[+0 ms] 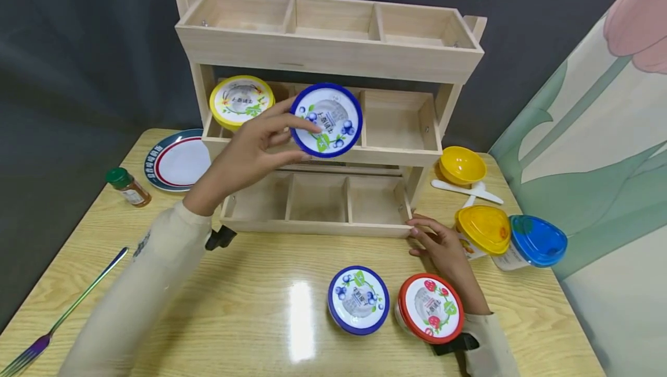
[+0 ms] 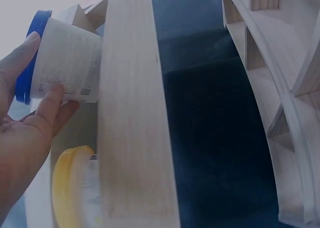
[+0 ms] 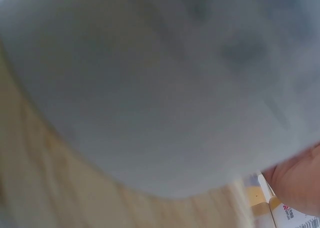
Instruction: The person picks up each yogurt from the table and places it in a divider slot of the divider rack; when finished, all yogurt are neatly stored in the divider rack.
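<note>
My left hand (image 1: 255, 139) grips a white tub with a blue lid (image 1: 326, 120) in front of the shelf's middle tier (image 1: 401, 119). In the left wrist view, the thumb lies on the tub's lid rim and the fingers on its pale side (image 2: 67, 62). Left of it, a yellow-lidded tub (image 1: 242, 101) sits in the middle tier's left compartment. My right hand (image 1: 445, 249) has its fingertips at the bottom tier's right front corner. Near that wrist stand a red-lidded tub (image 1: 431, 308) and a second blue-lidded tub (image 1: 358, 300). A blurred pale surface (image 3: 160, 97) fills most of the right wrist view.
The wooden shelf's top tier (image 1: 333, 52) overhangs the middle one. To the left lie a plate (image 1: 182, 160), a green-capped spice jar (image 1: 129, 187) and a fork (image 1: 78, 302). At right are a yellow bowl (image 1: 462, 165), white utensils (image 1: 469, 191), and yellow-lidded (image 1: 483, 230) and blue-lidded (image 1: 537, 241) containers.
</note>
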